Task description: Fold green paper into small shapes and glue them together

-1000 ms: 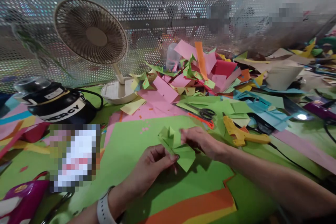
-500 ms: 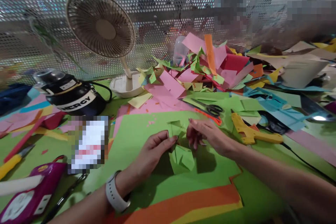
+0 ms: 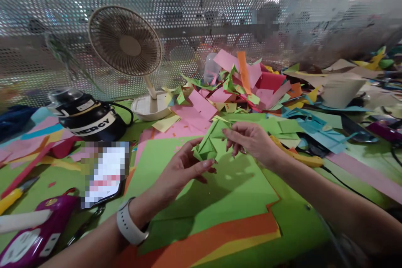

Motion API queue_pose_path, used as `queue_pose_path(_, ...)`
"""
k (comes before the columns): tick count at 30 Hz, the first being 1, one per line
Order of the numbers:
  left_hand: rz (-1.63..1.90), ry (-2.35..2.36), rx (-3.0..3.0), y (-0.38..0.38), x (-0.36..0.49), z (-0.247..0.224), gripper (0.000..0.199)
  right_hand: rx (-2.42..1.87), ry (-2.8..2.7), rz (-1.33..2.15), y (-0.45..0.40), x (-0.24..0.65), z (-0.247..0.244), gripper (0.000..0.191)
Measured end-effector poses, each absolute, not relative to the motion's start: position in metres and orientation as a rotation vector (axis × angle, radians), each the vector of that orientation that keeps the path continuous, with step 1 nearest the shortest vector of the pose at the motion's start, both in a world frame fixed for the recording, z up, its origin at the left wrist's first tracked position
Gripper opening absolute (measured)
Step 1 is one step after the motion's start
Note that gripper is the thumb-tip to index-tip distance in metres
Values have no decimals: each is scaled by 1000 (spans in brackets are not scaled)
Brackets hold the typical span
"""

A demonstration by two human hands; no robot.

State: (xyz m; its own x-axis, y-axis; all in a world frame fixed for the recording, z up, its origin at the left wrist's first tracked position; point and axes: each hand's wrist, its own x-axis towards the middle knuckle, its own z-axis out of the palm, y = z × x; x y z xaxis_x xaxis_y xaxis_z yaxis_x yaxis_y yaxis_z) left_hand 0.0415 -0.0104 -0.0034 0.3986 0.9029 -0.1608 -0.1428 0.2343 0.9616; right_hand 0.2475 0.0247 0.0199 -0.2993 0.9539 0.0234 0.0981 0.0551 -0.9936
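Observation:
A folded piece of green paper (image 3: 207, 145) with pointed flaps is held up between my hands, above a stack of large green sheets (image 3: 238, 192). The fingers and thumb of my left hand (image 3: 180, 171) close round its lower left end; a white-banded watch (image 3: 130, 222) is on that wrist. My right hand (image 3: 256, 144) pinches the paper's upper right edge between thumb and fingertips. Some of the right fingers curl beneath, partly hidden. Orange and yellow sheets (image 3: 220, 240) stick out from under the green stack toward me.
A yellow glue gun (image 3: 304, 159) lies behind my right forearm. Paper scraps (image 3: 201, 106) pile up at the back. A fan (image 3: 130, 46), a black bottle (image 3: 91, 117), a phone (image 3: 106, 176) and a purple device (image 3: 37, 230) are on the left. A perforated screen (image 3: 188, 8) stands behind.
The folded paper has been raised and turned, its flaps now pointing up and right. My left hand has opened wider round it, and my right hand has moved onto its upper edge.

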Motion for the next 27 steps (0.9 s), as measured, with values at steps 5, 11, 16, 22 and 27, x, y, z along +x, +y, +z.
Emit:
queue_pose_path(5, 955, 1025, 1185, -7, 37, 5, 33, -1093, -1789, 1374, 22, 253, 28, 31)
queue_pose_path(11, 914, 1100, 1277, -5, 16, -3, 26, -1065, -1804, 1004, 30, 284, 57, 25)
queue_pose_path(16, 863, 1179, 1342, -9, 6, -10, 28, -1050, -1436, 370, 33, 312, 74, 23)
queue_pose_path(22, 787, 1153, 1398, -18, 9, -5, 33, -1182, -1583, 491, 14, 316, 61, 26)
queue_pose_path(27, 780, 1094, 1437, -25, 13, -7, 35, -1295, -1910, 1139, -11, 285, 28, 38)
